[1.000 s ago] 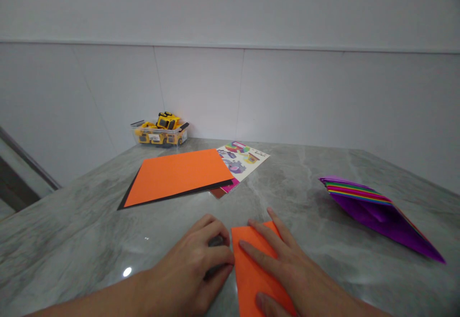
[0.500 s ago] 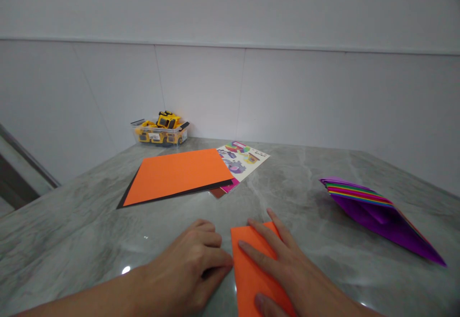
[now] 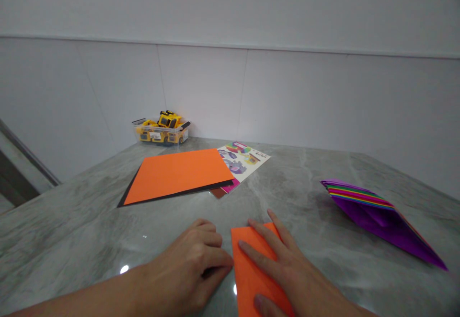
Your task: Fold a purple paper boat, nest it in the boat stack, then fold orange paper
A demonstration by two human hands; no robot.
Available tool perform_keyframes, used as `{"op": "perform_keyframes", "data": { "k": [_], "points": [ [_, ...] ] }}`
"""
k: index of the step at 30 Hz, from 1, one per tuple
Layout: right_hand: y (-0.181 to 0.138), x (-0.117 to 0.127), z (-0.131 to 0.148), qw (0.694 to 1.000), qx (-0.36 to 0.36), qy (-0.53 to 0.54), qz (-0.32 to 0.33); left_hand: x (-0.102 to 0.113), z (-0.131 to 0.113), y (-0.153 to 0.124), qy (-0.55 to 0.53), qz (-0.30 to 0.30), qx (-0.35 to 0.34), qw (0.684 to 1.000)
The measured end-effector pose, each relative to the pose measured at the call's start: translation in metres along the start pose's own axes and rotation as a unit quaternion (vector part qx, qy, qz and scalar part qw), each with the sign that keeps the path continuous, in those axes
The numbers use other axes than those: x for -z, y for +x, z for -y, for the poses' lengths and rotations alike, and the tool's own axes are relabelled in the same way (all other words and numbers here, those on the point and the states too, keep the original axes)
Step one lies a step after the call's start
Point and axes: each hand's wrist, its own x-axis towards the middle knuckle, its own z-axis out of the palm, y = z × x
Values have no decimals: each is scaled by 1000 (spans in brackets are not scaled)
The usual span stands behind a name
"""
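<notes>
Left hand (image 3: 196, 265): fingers curled in toward the palm, tips of thumb and forefinger brought together at the left edge of the orange paper; whether any of the edge is pinched between them cannot be told.
Right hand (image 3: 296, 276): laid palm down with fingers spread apart, pressing on the orange paper; the little finger reaches past its far edge.
Flat, straight-edged piece of plain orange paper (image 3: 247, 278): on the tabletop between the two hands, mostly under the right one; its near end runs out of view at the bottom.
Grey marbled, glossy tabletop (image 3: 294, 182): under everything, with small bright reflections near the left forearm (image 3: 125, 288).
Large flat orange sheet (image 3: 179, 175): beyond the left hand and apart from it, lying on a black sheet (image 3: 223, 183) that shows along its left and near edges.
White printed sheet with colourful pictures (image 3: 249, 160): partly under the right end of that orange-and-black pair, with a pink strip (image 3: 231, 186) and a brown corner (image 3: 218, 193) showing at its near end.
Purple pointed stack of layered paper (image 3: 377, 221): well to the right of the right hand, multicoloured edges showing along its far side, its tip toward the near right.
Clear plastic box with a white label (image 3: 155, 135): at the far left, near the wall, holding yellow-and-black toy vehicles (image 3: 168, 120), one heaped above the rim with wheels up.
Pale panelled wall (image 3: 287, 96): behind the tabletop, crossed by a long horizontal seam.
</notes>
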Motion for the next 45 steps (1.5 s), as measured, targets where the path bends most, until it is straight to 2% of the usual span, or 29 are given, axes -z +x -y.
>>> {"op": "perform_keyframes", "data": {
  "k": [5, 16, 26, 32, 39, 45],
  "points": [
    [0, -1, -1, 1000, 16, 1, -21, 0, -1, 0, -2, -7, 0, 1000],
    [3, 1, 1, 1000, -4, 1, 5, 0, -1, -2, 10, 13, -38, 999],
    [2, 0, -1, 1000, 6, -1, -8, 1, 1, -1, 22, -23, 18, 999],
    [5, 3, 2, 1000, -7, -5, 16, -1, 7, 0, 91, -1, 53, 994],
    [4, 3, 2, 1000, -7, -4, 10, 3, 5, 2, 36, 15, 68, 997],
    [3, 3, 2, 1000, -2, 6, 6, 0, 7, 2, 47, 11, 64, 997]
  ]
}}
